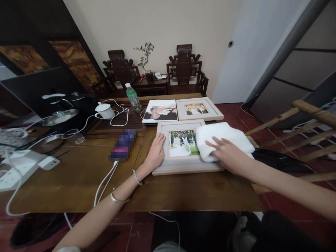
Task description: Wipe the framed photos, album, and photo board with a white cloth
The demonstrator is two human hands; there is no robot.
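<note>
A pale wooden picture frame (181,166) lies flat near the front edge of the table, with a wedding photo (181,144) in its middle. My left hand (156,152) holds the frame by its left edge, fingers resting over the border. On the right side of the same frame, my right hand (222,152) presses down a folded white towel (231,136), its fingers bent into the fabric. The towel covers the frame's right part and hangs past its right edge. Some of my right fingers are hidden in the cloth.
Behind lie a second framed photo (219,112) and a white-edged photo panel (160,105). A phone (123,145) with a white cable, a green bottle (133,98), a white lidded cup (105,110) and a power strip (19,168) stand left. A wooden chair (309,108) is right.
</note>
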